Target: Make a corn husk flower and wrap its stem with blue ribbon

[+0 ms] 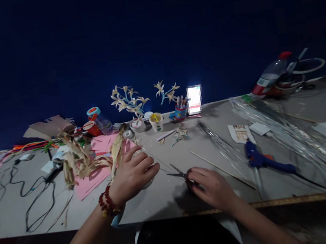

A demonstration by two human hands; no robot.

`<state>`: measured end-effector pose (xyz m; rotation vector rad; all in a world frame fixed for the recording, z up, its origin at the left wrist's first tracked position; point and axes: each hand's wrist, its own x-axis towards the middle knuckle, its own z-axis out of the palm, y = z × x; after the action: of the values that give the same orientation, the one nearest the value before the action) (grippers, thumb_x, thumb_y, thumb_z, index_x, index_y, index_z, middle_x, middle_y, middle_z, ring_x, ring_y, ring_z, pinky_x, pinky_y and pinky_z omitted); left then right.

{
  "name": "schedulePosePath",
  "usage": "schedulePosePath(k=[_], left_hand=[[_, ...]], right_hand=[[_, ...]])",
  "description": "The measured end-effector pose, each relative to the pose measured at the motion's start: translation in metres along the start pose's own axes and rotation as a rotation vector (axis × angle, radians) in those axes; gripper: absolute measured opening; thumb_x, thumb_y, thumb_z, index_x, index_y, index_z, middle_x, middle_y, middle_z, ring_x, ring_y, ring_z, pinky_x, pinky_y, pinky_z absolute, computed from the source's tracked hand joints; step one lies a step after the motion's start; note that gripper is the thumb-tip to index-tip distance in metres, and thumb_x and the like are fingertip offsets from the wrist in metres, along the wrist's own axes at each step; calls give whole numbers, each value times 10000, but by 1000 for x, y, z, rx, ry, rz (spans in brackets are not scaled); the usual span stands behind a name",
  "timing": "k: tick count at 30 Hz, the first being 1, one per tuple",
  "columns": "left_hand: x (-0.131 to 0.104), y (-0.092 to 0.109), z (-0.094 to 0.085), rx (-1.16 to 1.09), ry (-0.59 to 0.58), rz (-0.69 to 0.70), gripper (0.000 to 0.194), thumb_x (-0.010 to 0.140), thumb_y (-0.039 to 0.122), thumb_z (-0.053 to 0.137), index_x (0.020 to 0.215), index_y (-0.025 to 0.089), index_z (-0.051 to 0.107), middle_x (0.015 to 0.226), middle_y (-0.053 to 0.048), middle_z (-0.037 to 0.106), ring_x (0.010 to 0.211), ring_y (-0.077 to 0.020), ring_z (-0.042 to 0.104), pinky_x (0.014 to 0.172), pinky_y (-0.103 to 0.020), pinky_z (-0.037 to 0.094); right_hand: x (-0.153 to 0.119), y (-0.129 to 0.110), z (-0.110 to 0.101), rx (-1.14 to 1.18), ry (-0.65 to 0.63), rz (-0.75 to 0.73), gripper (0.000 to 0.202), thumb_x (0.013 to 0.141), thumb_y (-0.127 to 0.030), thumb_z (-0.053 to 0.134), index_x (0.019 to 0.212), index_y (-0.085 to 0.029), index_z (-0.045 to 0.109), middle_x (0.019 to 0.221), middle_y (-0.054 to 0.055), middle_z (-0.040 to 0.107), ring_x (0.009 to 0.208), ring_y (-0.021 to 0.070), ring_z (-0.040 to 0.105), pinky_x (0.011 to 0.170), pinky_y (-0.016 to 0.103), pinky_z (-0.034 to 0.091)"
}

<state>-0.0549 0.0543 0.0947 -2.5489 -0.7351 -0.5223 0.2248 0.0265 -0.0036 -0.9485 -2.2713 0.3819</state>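
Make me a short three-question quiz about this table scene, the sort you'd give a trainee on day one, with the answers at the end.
1. What tool does the person's right hand hold?
2. True or false: the red beaded bracelet is worn at the wrist of the left hand.
3. Pick one. The glue gun lying on the table is mostly:
a) yellow
b) blue
c) white

Key:
1. A pair of scissors, its blades apart.
2. True.
3. b
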Motion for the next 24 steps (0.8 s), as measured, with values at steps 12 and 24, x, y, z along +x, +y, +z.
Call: schedulePosePath(k=[12,24], left_hand=[[3,-10,-5,-17,-10,23,185,960,107,555,991,230,689,846,3,715,810,-163,630,1050,-488,464],[-6,-6,-6,-12,107,-103,284,924,102,634,1097,319,689,1118,-2,749,1161,-221,643,1200,-615,279]], right_hand=[[10,-13,4,72,-28,101,103,854,-125,532,853,-219,573,1022,104,683,836,209,644,718,297,463],[15,-21,25,649,-151,482,183,852,-229,626,1033,-228,649,777,12,739,638,169,654,591,270,477]])
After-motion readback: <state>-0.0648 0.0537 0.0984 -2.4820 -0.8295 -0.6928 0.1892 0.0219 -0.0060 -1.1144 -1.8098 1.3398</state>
